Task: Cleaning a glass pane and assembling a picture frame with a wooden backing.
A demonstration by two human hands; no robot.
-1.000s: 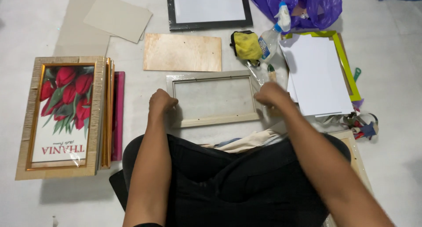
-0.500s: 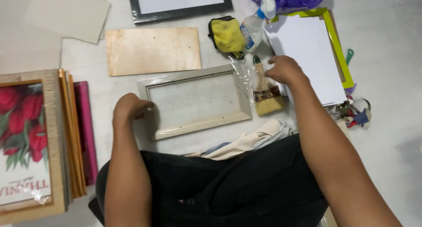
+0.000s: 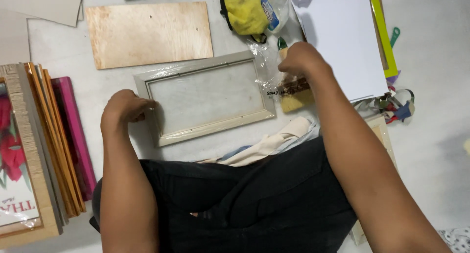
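Note:
A pale wooden picture frame (image 3: 215,123) wrapped in clear film lies flat on the floor before my crossed legs. My left hand (image 3: 125,106) grips its left edge with curled fingers. My right hand (image 3: 303,59) is just off the frame's right end. It is closed on the top of a crumpled clear plastic bag (image 3: 267,72), which holds a tan and brown brush (image 3: 293,94). A green handle (image 3: 283,42) pokes out by my knuckles.
A plywood board (image 3: 149,33) lies beyond the frame. A yellow cloth (image 3: 247,11) and a plastic bottle (image 3: 274,6) are at the top. White sheets (image 3: 342,37) on a green frame (image 3: 382,33) lie right. Stacked frames (image 3: 49,140) stand left, and a beige cloth (image 3: 274,143) lies near my knee.
My right hand left the frame's right corner and moved right onto the plastic bag. My left hand stayed on the frame's left edge. The view dropped closer.

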